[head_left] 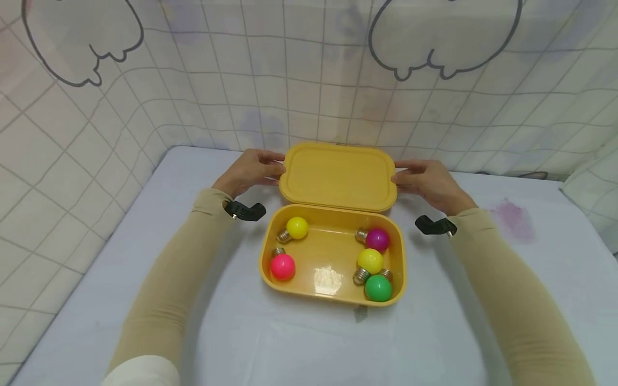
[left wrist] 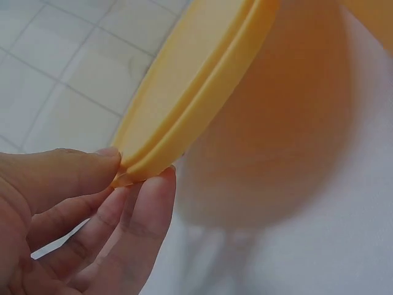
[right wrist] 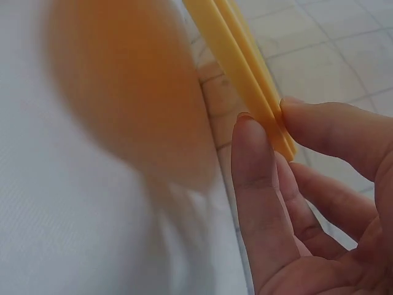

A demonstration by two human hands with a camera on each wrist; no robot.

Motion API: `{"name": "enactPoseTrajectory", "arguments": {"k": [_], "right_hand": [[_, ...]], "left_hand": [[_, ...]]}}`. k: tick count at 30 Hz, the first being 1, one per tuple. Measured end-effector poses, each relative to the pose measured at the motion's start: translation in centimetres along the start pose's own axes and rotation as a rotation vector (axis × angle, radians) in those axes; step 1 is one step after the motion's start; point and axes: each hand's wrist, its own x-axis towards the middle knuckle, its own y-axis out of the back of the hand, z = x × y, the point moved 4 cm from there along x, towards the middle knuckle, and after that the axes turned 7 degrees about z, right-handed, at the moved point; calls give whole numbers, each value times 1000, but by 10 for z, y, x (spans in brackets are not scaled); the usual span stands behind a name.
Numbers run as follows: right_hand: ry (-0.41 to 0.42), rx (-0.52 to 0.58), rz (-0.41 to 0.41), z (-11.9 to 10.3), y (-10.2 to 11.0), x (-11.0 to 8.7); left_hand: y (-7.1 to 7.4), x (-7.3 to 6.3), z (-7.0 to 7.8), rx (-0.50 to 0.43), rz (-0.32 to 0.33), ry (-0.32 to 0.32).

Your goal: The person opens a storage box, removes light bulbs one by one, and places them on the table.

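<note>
A yellow lid (head_left: pixel 338 177) is held up behind an open yellow box (head_left: pixel 333 301), above the table. My left hand (head_left: pixel 253 172) pinches the lid's left end; the left wrist view shows thumb and fingers on its rim (left wrist: pixel 184 135). At the opposite end my right hand (head_left: pixel 427 182) pinches the lid (right wrist: pixel 245 67) between thumb and fingers. Inside the box, a yellow bulb (head_left: pixel 297 228) and a pink bulb (head_left: pixel 282 267) lie on the left. A purple bulb (head_left: pixel 377 239), another yellow bulb (head_left: pixel 370 261) and a green bulb (head_left: pixel 378 288) lie on the right.
The table (head_left: pixel 241 343) has a white cover with a pink stain (head_left: pixel 515 220) on the right. A checked curtain (head_left: pixel 309 80) hangs along the back and left side. Black wrist mounts (head_left: pixel 246 211) sit on both wrists. A dark cord (head_left: pixel 533 175) lies at the back right edge.
</note>
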Motion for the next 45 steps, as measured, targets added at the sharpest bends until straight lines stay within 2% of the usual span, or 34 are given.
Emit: {"name": "enactPoseTrajectory", "arguments": {"k": [8, 18, 24, 32, 38, 45], "right_hand": [[4, -5, 3, 15, -5, 5], [-13, -140, 15, 21, -10, 8], [-22, -253, 50, 18, -12, 9], [-40, -345, 77, 14, -16, 10], [-39, -446, 87, 9, -17, 7], [-35, -477, 82, 4, -18, 1]], "left_hand": [[-6, 1, -10, 47, -11, -9], [-15, 3, -18, 123, -16, 5], [-17, 3, -15, 130, -11, 10], [-20, 2, -7, 225, 34, 10], [-20, 1, -5, 288, 44, 10], [-21, -2, -2, 346, 65, 9]]}}
